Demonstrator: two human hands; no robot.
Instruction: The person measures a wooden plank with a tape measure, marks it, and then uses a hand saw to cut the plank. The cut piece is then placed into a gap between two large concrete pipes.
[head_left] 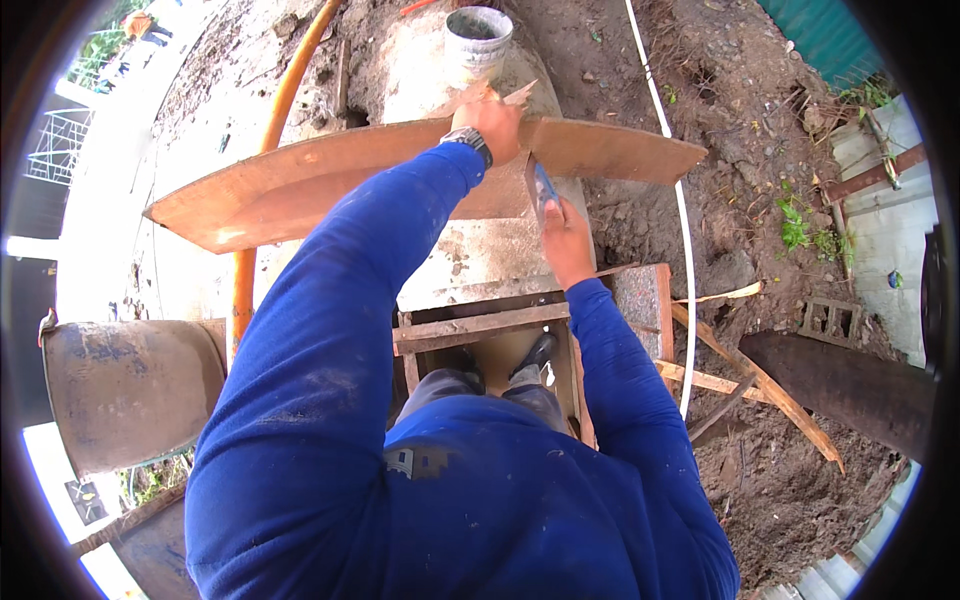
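A long, thin plywood board (pixel 350 165) stands on edge across the view in front of me. My left hand (pixel 488 125), with a watch on its wrist, is closed over the board's upper edge near the middle. Splintered wood (pixel 520 94) sticks up beside those fingers. Just to the right, my right hand (pixel 567 240) is closed around a hand tool (pixel 543 186) with a flat blue and grey part. Its tip meets the board close to a split or cut. Foreshortening hides the tool's exact kind.
A wooden frame (pixel 480 328) surrounds my feet. Beyond the board, a bucket (pixel 478 38) stands on a pale rounded concrete surface (pixel 410 75). An orange pipe (pixel 290 90) runs at left, a white pipe (pixel 684 250) at right. Broken wood strips (pixel 790 405) and a hollow block (pixel 830 320) lie on soil.
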